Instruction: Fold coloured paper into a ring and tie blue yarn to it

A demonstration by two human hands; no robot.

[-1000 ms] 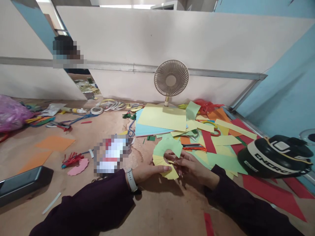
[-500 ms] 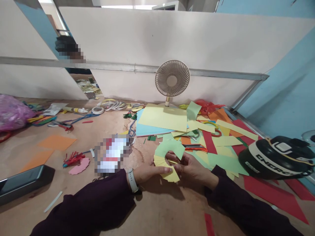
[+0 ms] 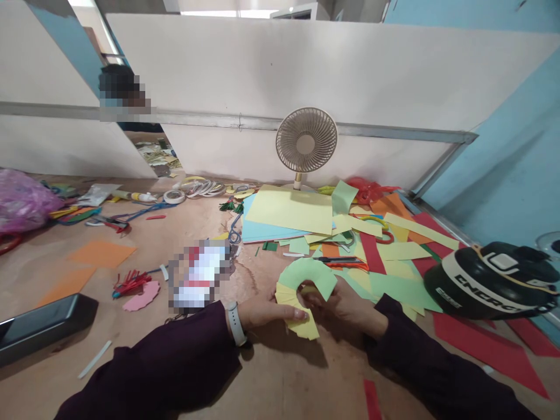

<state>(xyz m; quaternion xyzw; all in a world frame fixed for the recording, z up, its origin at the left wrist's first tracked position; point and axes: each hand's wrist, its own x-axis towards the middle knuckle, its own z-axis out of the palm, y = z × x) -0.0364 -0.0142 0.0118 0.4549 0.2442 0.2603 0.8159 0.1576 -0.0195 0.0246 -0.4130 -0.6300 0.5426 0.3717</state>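
Note:
A curved fan of overlapping paper pieces (image 3: 306,270), pale green above and yellow below, hangs over the table in both my hands. My left hand (image 3: 266,311), with a white watch at the wrist, pinches the yellow lower part, thumb on top. Behind the green end, my right hand (image 3: 350,306) has its fingers curled at the paper's inner edge; some fingertips are hidden by the fan. Just beyond the fan lies an orange utility knife (image 3: 350,263) among paper scraps.
Stacked paper sheets (image 3: 291,211) lie before a small fan (image 3: 306,143). A black bottle (image 3: 485,286) and red paper (image 3: 490,347) are at right. Leftward are a pink scalloped paper piece (image 3: 142,296), red tassels (image 3: 132,282), orange paper (image 3: 102,254) and a dark box-shaped device (image 3: 52,326).
The paper fan has shifted slightly down and right and turned a little, its green end now lower. My right hand moved with it, while my left hand stayed nearly in place.

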